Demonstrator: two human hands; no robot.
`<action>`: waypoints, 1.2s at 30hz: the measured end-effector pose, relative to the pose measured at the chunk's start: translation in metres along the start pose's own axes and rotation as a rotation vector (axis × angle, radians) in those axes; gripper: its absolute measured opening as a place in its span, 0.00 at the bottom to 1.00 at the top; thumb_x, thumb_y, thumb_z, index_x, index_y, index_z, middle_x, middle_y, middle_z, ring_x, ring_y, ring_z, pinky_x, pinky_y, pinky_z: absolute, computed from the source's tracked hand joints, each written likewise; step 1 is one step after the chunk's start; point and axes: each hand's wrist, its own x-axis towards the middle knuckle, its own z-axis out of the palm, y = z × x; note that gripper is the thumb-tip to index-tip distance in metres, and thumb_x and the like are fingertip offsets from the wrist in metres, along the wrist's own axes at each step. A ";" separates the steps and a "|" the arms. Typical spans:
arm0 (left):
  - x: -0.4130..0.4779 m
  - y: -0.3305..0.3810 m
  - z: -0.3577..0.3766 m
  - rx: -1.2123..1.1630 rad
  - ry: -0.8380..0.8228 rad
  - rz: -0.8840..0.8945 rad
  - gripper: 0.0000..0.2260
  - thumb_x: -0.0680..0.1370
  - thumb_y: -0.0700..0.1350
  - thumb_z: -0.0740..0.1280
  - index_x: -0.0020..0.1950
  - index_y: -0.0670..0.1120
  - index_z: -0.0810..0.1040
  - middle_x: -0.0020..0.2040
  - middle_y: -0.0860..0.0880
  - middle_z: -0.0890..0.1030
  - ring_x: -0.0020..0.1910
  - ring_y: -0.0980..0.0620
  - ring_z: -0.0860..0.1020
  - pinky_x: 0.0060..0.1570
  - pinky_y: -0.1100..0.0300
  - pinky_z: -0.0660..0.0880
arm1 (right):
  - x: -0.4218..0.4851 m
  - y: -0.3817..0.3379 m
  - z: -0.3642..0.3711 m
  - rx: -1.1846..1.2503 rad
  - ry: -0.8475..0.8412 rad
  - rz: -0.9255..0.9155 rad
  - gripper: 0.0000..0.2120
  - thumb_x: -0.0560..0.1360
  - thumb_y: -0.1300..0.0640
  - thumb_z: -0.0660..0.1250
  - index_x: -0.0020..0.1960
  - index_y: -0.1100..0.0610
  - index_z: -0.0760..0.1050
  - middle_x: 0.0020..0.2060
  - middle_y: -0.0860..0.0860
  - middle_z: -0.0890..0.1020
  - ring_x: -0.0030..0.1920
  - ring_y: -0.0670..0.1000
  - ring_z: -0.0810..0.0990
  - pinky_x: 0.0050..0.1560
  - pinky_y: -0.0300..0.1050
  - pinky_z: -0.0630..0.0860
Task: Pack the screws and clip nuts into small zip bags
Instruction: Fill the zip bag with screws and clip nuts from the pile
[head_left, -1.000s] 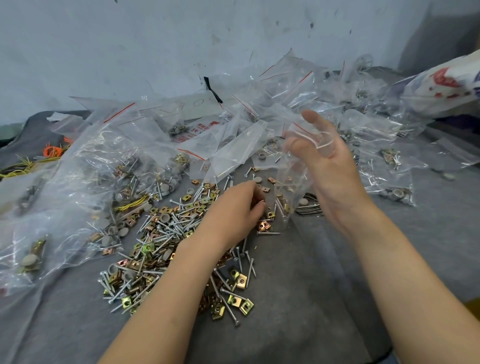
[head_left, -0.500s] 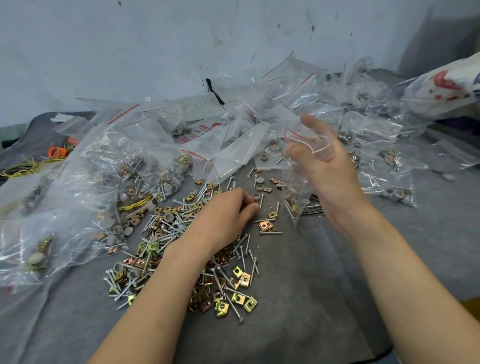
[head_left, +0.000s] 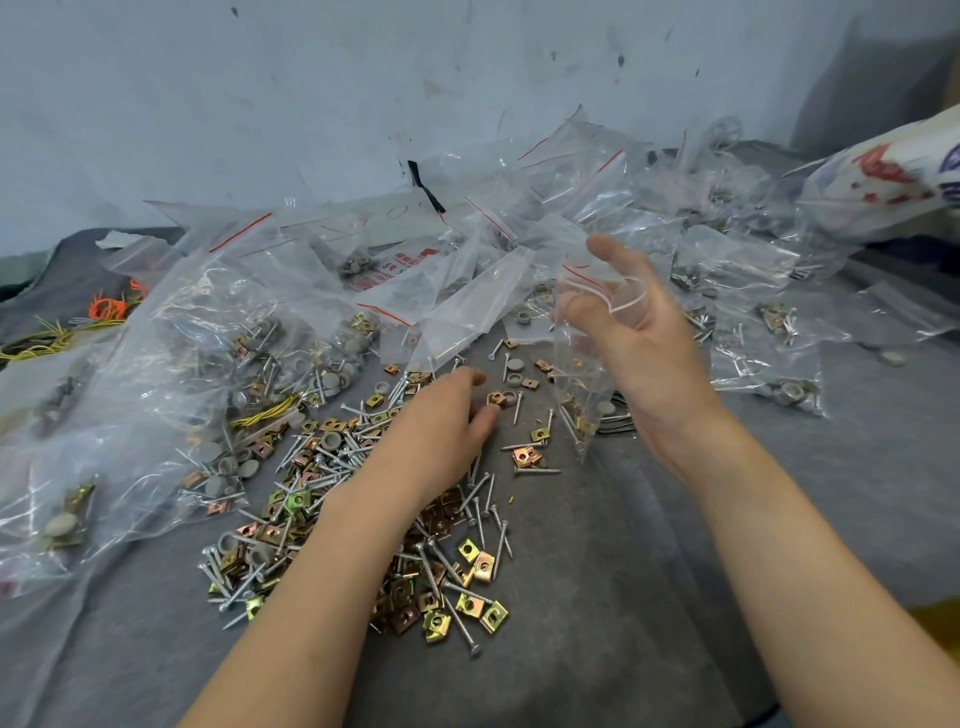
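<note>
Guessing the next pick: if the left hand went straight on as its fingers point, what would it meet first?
Probably the clip nut just beyond the left hand; depth is unclear.

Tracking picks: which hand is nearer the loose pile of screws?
Left. The left hand is over the pile of screws; the right hand holds a zip bag up to its right.
</note>
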 end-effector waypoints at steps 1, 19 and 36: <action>0.000 0.002 0.001 0.033 0.001 0.001 0.20 0.82 0.53 0.62 0.72 0.47 0.69 0.55 0.50 0.78 0.55 0.50 0.77 0.57 0.54 0.74 | 0.000 -0.001 0.000 0.002 0.002 -0.001 0.22 0.70 0.48 0.72 0.62 0.36 0.73 0.63 0.50 0.81 0.61 0.47 0.81 0.55 0.41 0.78; 0.005 0.009 0.011 0.094 0.087 -0.013 0.09 0.80 0.56 0.64 0.50 0.51 0.72 0.46 0.53 0.79 0.45 0.52 0.77 0.44 0.54 0.75 | -0.003 -0.004 -0.010 -0.004 0.014 0.004 0.21 0.75 0.51 0.72 0.64 0.36 0.73 0.64 0.49 0.79 0.58 0.46 0.82 0.53 0.40 0.77; -0.010 0.016 -0.016 -0.536 0.235 0.187 0.04 0.82 0.47 0.64 0.47 0.55 0.75 0.35 0.54 0.80 0.35 0.57 0.78 0.36 0.70 0.71 | -0.009 0.011 0.003 -0.379 -0.114 -0.114 0.11 0.76 0.57 0.73 0.52 0.41 0.81 0.45 0.43 0.76 0.33 0.35 0.74 0.36 0.28 0.67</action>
